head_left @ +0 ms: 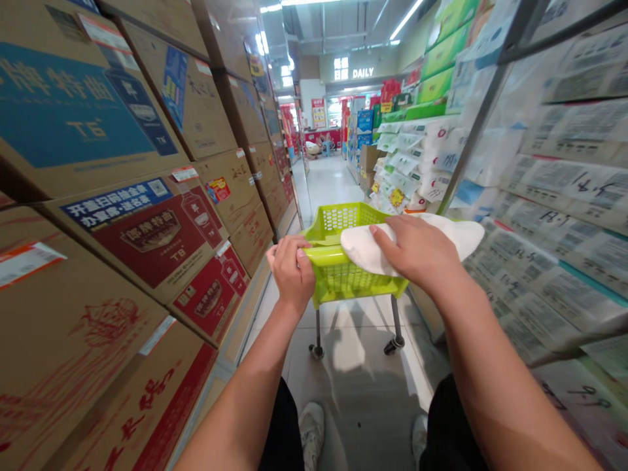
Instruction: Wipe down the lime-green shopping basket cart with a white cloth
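A lime-green shopping cart [363, 282] with a perforated plastic basket stands right in front of me on grey legs with casters. My left hand [293, 267] is closed round the left end of its handle [328, 255]. On the right side of the handle, my right hand [417, 247] grips a soft white cloth-like thing [363, 247], thumb on top. This white thing sticks out past the hand on both sides and covers that part of the handle. The fingertips of my right hand are hidden behind it. Little of the basket's inside shows.
Stacked cardboard cartons [93, 111] wall the left side closely. Shelves of packaged paper goods [554, 229] line the right, with a metal post [485, 111] near the cart. Ahead runs a tiled aisle floor [328, 180]. My shoes [312, 432] are behind the cart.
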Action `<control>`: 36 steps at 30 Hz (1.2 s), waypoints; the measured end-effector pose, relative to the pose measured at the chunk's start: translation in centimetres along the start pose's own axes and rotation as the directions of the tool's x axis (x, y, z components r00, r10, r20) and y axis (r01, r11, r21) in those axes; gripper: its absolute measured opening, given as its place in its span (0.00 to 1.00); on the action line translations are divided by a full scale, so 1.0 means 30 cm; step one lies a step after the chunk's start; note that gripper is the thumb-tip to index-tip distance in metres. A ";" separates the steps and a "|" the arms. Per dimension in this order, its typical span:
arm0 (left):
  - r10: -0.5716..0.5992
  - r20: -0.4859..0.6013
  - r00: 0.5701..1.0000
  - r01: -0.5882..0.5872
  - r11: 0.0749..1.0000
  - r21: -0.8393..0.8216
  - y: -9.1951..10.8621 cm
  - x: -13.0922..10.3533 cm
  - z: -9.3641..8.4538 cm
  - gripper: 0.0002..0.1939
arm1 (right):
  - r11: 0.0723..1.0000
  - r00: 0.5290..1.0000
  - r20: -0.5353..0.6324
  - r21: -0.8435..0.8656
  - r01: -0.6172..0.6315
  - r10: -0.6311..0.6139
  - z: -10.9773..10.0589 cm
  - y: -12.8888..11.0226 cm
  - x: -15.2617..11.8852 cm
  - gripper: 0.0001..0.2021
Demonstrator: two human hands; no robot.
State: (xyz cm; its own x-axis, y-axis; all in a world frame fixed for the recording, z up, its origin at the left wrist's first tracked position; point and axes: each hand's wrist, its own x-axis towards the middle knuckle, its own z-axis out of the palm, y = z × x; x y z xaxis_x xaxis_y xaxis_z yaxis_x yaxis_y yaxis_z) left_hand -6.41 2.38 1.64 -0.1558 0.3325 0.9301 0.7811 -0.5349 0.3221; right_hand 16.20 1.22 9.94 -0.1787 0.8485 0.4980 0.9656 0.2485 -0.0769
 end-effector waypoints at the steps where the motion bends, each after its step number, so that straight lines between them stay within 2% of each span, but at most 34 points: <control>1: -0.004 -0.020 1.000 0.003 1.000 -0.016 -0.001 -0.004 0.007 0.16 | 1.000 1.000 -0.019 -0.010 -0.005 0.004 0.002 -0.009 -0.013 0.29; 4: -0.017 -0.090 0.996 0.010 0.997 -0.077 0.000 -0.021 0.024 0.17 | 0.999 0.993 -0.112 -0.020 0.029 -0.031 0.022 -0.098 -0.069 0.30; 7: -0.026 -0.096 0.995 0.018 0.997 -0.081 0.008 -0.031 0.025 0.17 | 0.986 0.975 -0.151 0.009 0.169 -0.165 0.042 -0.200 -0.105 0.30; 9: -0.021 -0.070 0.997 0.018 0.999 -0.045 0.013 -0.031 0.016 0.17 | 0.960 0.954 -0.136 0.048 0.277 -0.269 0.046 -0.223 -0.099 0.26; 12: 0.045 -0.028 0.999 -0.046 0.999 -0.008 0.015 -0.021 0.002 0.18 | 0.944 0.948 -0.075 0.095 0.315 -0.309 0.033 -0.178 -0.054 0.25; 16: 0.126 -0.047 0.991 -0.128 0.991 -0.031 0.014 -0.009 0.000 0.17 | 0.992 0.992 -0.040 0.025 0.125 -0.124 0.006 -0.073 0.000 0.27; 19: 0.128 -0.069 0.989 -0.134 0.988 -0.083 0.031 -0.009 0.007 0.17 | 0.999 0.997 -0.067 -0.021 0.029 -0.030 0.002 -0.017 0.009 0.27; 24: 0.132 -0.041 0.990 -0.137 0.980 -0.147 0.092 -0.030 0.025 0.16 | 0.983 0.973 -0.150 0.031 0.183 -0.176 0.041 0.081 0.009 0.23; 27: 0.159 -0.001 0.987 -0.154 0.956 -0.251 0.130 -0.061 0.050 0.18 | 0.974 0.960 -0.206 0.085 0.211 -0.190 0.070 0.154 0.023 0.23; 30: 0.061 -0.012 0.998 -0.059 0.873 -0.485 0.161 -0.092 0.079 0.28 | 0.966 0.958 -0.226 0.145 0.213 -0.177 0.087 0.203 0.033 0.24; 32: -0.030 0.022 0.999 0.037 0.813 -0.581 0.175 -0.104 0.094 0.32 | 0.962 0.960 -0.207 0.159 0.224 -0.189 0.089 0.209 0.030 0.24; 34: -0.052 0.096 0.994 0.100 0.798 -0.594 0.179 -0.109 0.103 0.33 | 0.958 0.961 -0.168 0.146 0.245 -0.220 0.080 0.189 0.019 0.25; 36: -0.030 0.152 0.988 0.113 0.810 -0.575 0.168 -0.112 0.110 0.33 | 0.954 0.958 -0.115 0.122 0.275 -0.262 0.061 0.144 0.000 0.25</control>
State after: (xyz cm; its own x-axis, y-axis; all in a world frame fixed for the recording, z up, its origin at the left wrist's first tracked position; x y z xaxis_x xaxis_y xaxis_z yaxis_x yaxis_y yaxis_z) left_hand 0.05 1.12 -0.43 -0.0852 0.4629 0.8823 0.2674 -0.8424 0.4678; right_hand 20.04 3.15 8.03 -0.4021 0.6944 0.5967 0.8488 0.5271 -0.0413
